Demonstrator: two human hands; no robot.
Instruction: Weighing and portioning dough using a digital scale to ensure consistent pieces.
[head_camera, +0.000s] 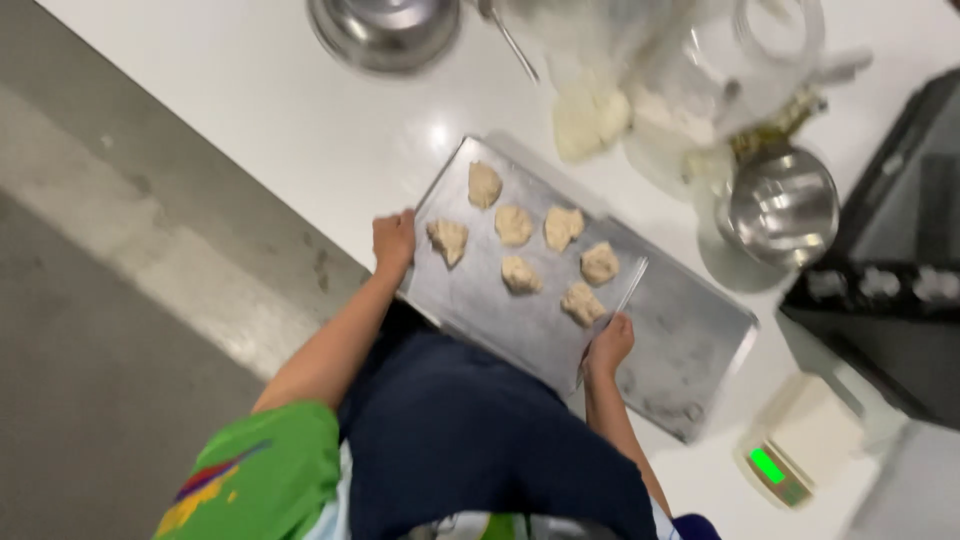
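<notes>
A metal baking tray (500, 320) carries several pale dough pieces (515, 225) spread over its far half. My left hand (393, 242) grips the tray's left edge. My right hand (610, 345) grips its right edge. The tray is lifted a little and overlaps a second, bare metal tray (690, 350) that lies on the white counter (300, 110). My dark apron and green sleeve fill the bottom of the view.
A steel bowl (385, 30) stands at the counter's far left, another steel bowl (783, 205) at the right. A lump of dough (590, 120) lies by clear plastic bags. A black oven (890, 270) and a small scale (800, 445) stand right. Grey floor lies left.
</notes>
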